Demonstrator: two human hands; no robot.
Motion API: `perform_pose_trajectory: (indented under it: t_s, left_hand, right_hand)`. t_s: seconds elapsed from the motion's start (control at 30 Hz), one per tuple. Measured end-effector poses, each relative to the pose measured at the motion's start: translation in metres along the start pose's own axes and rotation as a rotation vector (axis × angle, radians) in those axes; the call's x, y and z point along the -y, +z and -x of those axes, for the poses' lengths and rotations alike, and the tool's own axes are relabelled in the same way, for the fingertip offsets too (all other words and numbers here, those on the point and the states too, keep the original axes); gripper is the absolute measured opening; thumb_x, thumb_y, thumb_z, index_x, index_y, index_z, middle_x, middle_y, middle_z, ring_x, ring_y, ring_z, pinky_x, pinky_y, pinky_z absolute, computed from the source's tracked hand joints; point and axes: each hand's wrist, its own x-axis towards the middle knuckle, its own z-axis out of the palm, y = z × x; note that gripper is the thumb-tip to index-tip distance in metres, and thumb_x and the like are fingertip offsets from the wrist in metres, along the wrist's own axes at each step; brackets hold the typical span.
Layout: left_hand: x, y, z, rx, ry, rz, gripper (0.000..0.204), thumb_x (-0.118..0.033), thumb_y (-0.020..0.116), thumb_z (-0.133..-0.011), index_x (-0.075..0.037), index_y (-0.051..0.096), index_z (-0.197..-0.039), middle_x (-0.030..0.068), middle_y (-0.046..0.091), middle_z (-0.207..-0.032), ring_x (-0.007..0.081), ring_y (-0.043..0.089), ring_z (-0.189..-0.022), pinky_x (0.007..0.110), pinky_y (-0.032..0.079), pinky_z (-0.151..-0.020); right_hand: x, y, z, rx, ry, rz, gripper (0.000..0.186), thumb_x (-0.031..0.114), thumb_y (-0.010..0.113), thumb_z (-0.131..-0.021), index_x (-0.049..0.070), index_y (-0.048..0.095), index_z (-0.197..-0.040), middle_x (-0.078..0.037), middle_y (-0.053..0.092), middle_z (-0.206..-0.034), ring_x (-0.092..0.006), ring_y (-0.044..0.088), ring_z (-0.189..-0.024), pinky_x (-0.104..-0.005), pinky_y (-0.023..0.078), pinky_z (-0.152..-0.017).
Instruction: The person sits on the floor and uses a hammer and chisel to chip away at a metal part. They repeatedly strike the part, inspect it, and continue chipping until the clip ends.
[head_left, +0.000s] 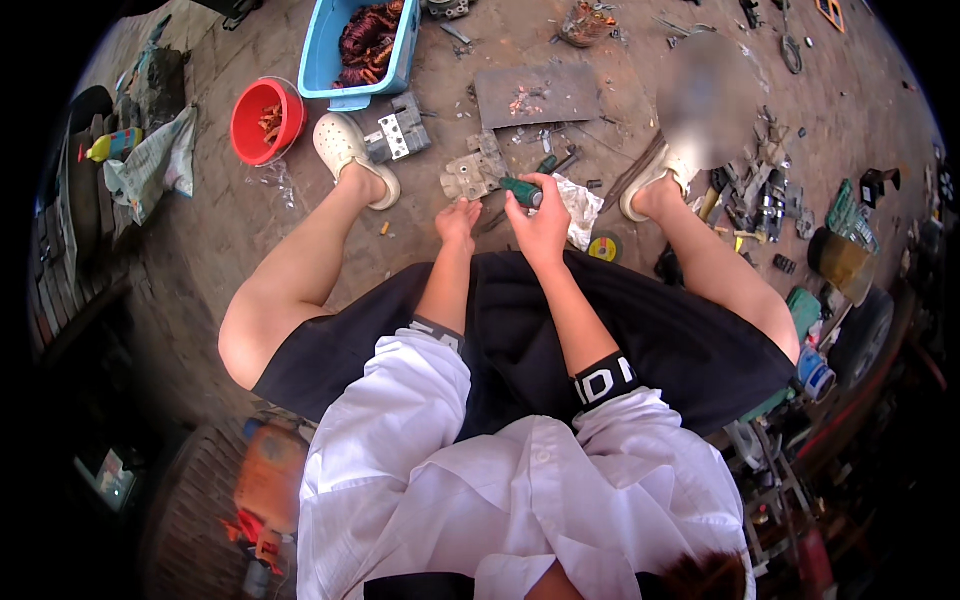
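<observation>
My right hand (541,228) is closed around a green cylindrical tool handle (522,192); the tool's working end is too small to make out. Fingers stretched out, my left hand (458,221) lies at the near edge of a grey cast metal part (474,172) on the ground. That part has an irregular, blocky shape. Just beyond the right hand lie another small green-handled piece (547,163) and a dark rod-like tool (567,158). A crumpled white cloth (580,210) is spread beside the right hand.
Past my left foot stand a red bucket (268,122) and a blue tub (360,98) with copper-coloured windings. A silver metal block (398,132) sits nearby. Ahead lies a flat metal plate (535,95). Close to the cloth is a yellow disc (603,247). Scattered metal parts (770,205) cover the right side.
</observation>
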Motion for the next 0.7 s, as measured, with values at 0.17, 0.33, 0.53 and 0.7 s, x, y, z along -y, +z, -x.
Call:
perform_pose_trajectory:
  t_s: [0.17,0.33,0.53,0.7]
  left_hand:
    - [0.000,0.000,0.000,-0.026,0.015,-0.018,0.021,-0.010,0.050,-0.089,0.009,0.051,-0.098,0.0185,0.063,-0.094,0.0218,0.065,-0.081,0.023,0.053,-0.063]
    - [-0.001,-0.004,-0.003,-0.043,0.047,-0.064,0.018,-0.011,0.051,-0.089,0.006,0.054,-0.095,0.0153,0.064,-0.091,0.0196,0.065,-0.078,0.022,0.052,-0.060]
    - [-0.002,-0.008,-0.002,-0.065,0.091,-0.113,0.016,-0.011,0.051,-0.089,0.004,0.055,-0.092,0.0145,0.065,-0.090,0.0197,0.065,-0.078,0.023,0.052,-0.061]
    - [-0.007,-0.008,-0.002,-0.040,0.027,-0.130,0.016,-0.012,0.051,-0.089,0.004,0.055,-0.092,0.0138,0.065,-0.089,0.0200,0.065,-0.078,0.023,0.052,-0.061]
  right_hand:
    - [0.005,-0.004,-0.004,0.062,0.050,-0.019,0.027,0.014,0.069,-0.070,0.004,0.053,-0.090,-0.014,0.062,-0.083,-0.0305,0.062,-0.075,-0.0348,0.048,-0.065]
    - [0.006,-0.001,-0.003,0.015,0.108,-0.046,0.027,0.015,0.070,-0.069,0.003,0.052,-0.085,-0.014,0.062,-0.077,-0.0301,0.062,-0.072,-0.0351,0.048,-0.064]
    - [0.002,0.002,-0.002,-0.025,0.119,-0.079,0.027,0.015,0.070,-0.070,0.002,0.051,-0.084,-0.015,0.061,-0.074,-0.0313,0.061,-0.071,-0.0356,0.047,-0.064]
    - [-0.001,0.005,-0.007,0.005,0.148,-0.035,0.025,0.016,0.069,-0.069,0.001,0.054,-0.082,-0.015,0.059,-0.074,-0.0325,0.059,-0.072,-0.0363,0.047,-0.066]
